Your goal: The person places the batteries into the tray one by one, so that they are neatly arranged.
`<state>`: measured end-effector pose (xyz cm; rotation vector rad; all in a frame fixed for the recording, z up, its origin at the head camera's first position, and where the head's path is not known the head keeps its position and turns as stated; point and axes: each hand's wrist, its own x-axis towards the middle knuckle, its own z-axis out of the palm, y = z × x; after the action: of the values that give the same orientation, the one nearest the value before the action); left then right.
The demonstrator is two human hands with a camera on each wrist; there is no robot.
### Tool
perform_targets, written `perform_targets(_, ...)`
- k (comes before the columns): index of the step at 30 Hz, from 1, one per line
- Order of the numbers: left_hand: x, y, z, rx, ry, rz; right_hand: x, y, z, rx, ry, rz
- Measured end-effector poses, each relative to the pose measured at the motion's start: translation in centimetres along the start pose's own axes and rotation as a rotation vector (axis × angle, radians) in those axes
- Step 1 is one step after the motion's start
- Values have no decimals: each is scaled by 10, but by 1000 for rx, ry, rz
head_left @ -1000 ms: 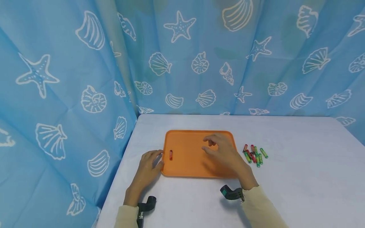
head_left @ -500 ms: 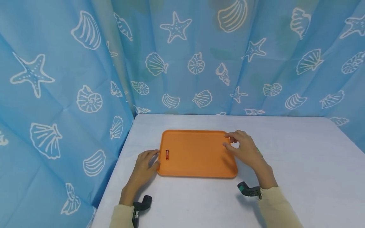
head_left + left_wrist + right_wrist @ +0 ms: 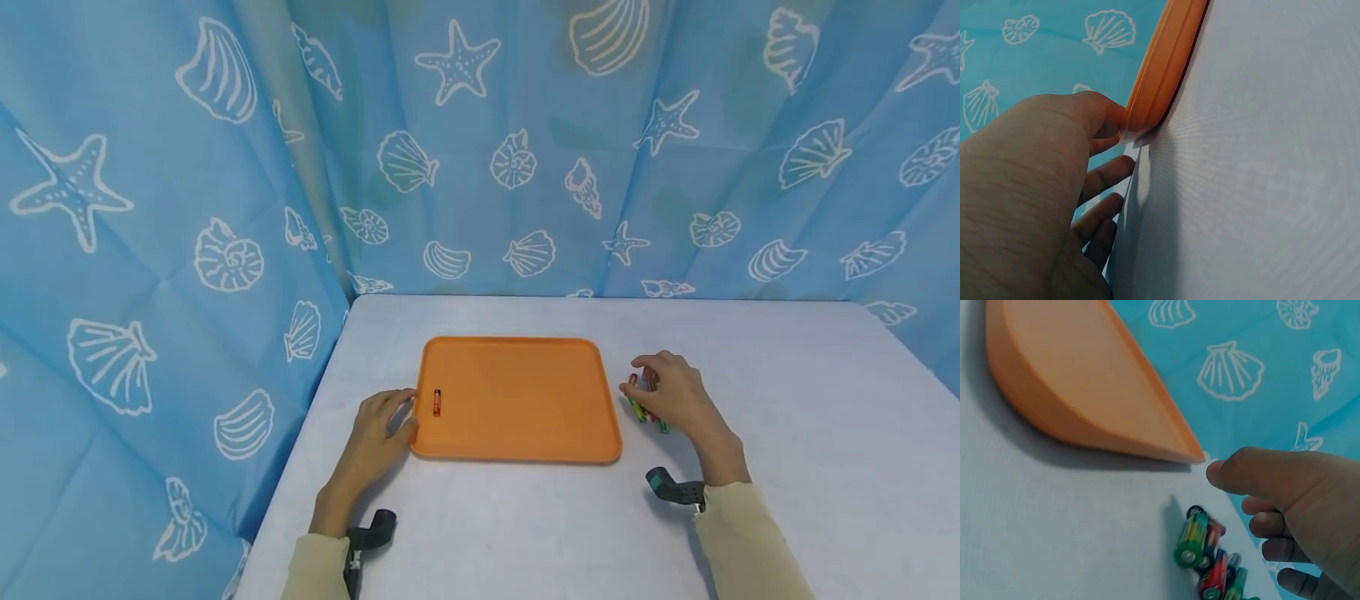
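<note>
A shallow orange tray (image 3: 517,400) lies on the white table, with one red battery (image 3: 437,403) standing lengthwise near its left side. My left hand (image 3: 378,433) rests at the tray's left edge; in the left wrist view its thumb touches the orange rim (image 3: 1163,69). Over a small heap of red and green batteries (image 3: 637,408) right of the tray hovers my right hand (image 3: 678,396), fingers loosely bent and apart from the thumb. In the right wrist view the heap, with a green battery (image 3: 1191,539) in front, lies below the thumb, and nothing is held.
A white-covered table (image 3: 525,525) stretches around the tray. Blue curtains (image 3: 465,167) with shell and starfish prints hang behind it and on the left. Each wrist wears a black camera mount (image 3: 675,487).
My right hand has moved right, from above the tray to over the battery heap. My left hand stays at the tray's left edge. The head view has shifted slightly.
</note>
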<state>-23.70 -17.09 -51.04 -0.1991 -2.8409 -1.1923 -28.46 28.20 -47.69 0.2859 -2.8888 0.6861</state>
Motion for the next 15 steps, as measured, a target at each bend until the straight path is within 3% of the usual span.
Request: perform_targets(15, 0, 1, 0, 4, -13, -8, -2, 11, 10, 14, -67, 142)
